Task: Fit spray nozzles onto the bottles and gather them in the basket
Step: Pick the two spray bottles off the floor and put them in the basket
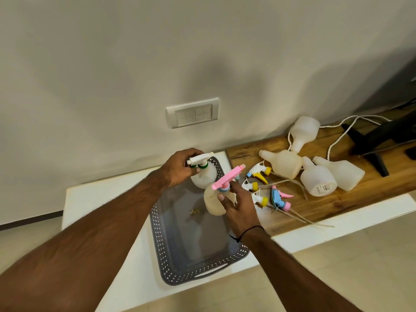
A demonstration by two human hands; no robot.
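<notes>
A grey perforated basket [171, 262] lies on the white counter. Over its far end my left hand [180, 170] grips the white-and-green nozzle of a bottle [206, 175] standing upright in the basket. My right hand [239, 208] holds a second bottle [212, 202] fitted with a pink-and-blue nozzle [226, 180], tilted over the basket's right rim. Several bare white bottles [286, 163] lie on the wooden board to the right. Loose nozzles lie between them and the basket: yellow-and-white ones [258, 172] and a blue-and-pink one [279, 198].
A wooden board [360, 192] covers the right part of the white counter [108, 199]. A white cable [337, 140] and a black stand [378, 140] lie at the far right. A wall switch plate [192, 112] is above the basket.
</notes>
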